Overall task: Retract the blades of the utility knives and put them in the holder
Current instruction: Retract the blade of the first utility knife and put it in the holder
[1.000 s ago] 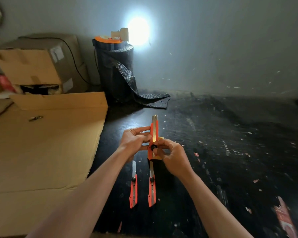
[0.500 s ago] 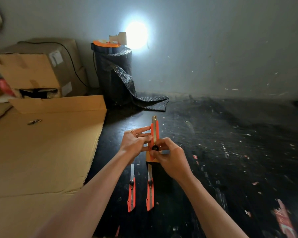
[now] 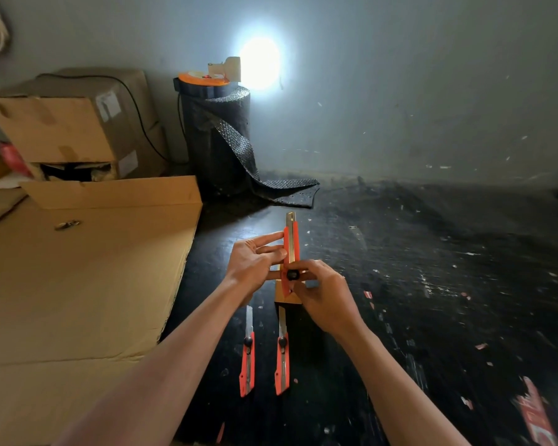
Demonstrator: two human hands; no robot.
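**Three orange knives, one held between both hands**

Nearest the person, just below the hands, two orange utility knives lie side by side on the black floor [image 3: 400,284]: the left floor knife [image 3: 247,362] and the right floor knife [image 3: 282,362], each with a black slider knob and a bare blade pointing toward the hands.

The third, the held knife [image 3: 291,246], stands upright between the hands, orange with a metal channel and only a short tip showing at its top. The left hand [image 3: 255,263] pinches its side with fingertips; the right hand [image 3: 324,294] grips its lower end, thumb at the black knob.

Directly beneath the hands is the wooden holder [image 3: 285,296], partly hidden.

No writing on the knives is legible.

Beyond the hands stands a black mesh roll [image 3: 216,140]; to the far left, one cardboard box [image 3: 71,123].
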